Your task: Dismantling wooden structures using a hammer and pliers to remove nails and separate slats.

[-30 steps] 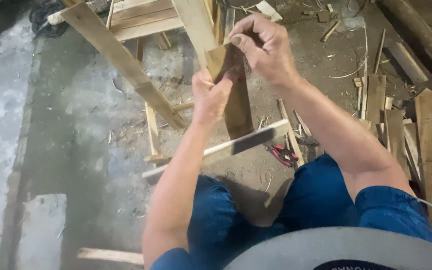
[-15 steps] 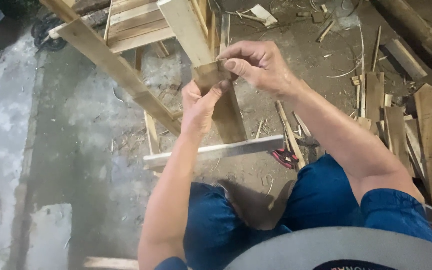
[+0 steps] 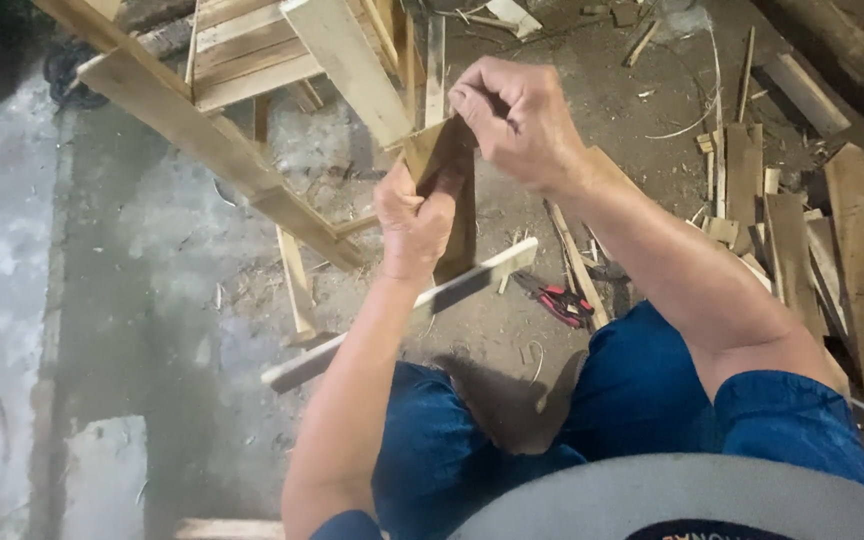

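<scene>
Near the top middle of the frame, both hands meet on a short dark wooden block [image 3: 449, 190] that stands roughly upright above the floor. The left hand [image 3: 414, 215] wraps around its left edge from below, fingers curled tight against the wood. The right hand [image 3: 517, 120] comes from the upper right, fingertips pressed together and pinching the block's top end; whether something small sits between those fingertips cannot be made out, since the knuckles cover that spot. The block's lower part shows beneath the left hand, but where it ends is hidden behind a long flat slat [image 3: 402, 315] that runs from lower left to middle right and passes behind the left forearm.

A wooden frame [image 3: 252, 110] of pale boards fills the upper left and is cut off by the top edge. At the right edge lies a heap of wood scraps [image 3: 802, 220], partly out of frame. A red-handled tool [image 3: 564, 303] lies on the dirt floor [image 3: 102, 300] just right of the slat; its working end is too small to tell. The blue trousers [image 3: 642, 400] and a grey shirt [image 3: 682, 500] fill the bottom; a dark printed patch at the bottom edge is cut off.
</scene>
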